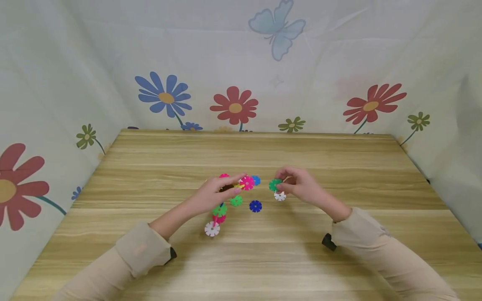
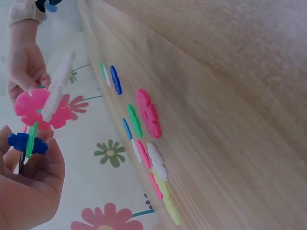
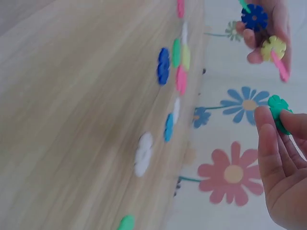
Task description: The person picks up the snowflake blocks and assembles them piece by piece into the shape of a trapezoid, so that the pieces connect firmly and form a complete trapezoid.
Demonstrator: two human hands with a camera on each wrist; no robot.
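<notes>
My left hand (image 1: 205,195) grips a chain of notched plastic snowflake discs slotted into one another. From its near end hang a white disc (image 1: 212,229), a pink one and a green disc (image 1: 219,210); a pink disc (image 1: 247,182) stands at the far end. In the left wrist view the fingers curl about a blue disc (image 2: 19,142) of that chain. A yellow disc (image 3: 274,48) of it shows in the right wrist view. My right hand (image 1: 303,184) pinches a single green disc (image 3: 278,114) between thumb and fingers, apart from the chain.
Loose discs lie flat on the wooden table (image 1: 286,271): a dark blue disc (image 1: 255,206), a light green disc (image 1: 236,201), a light blue disc (image 1: 256,180), a white disc (image 1: 280,196) and several others. A flower-printed cloth (image 1: 320,83) hangs behind the table.
</notes>
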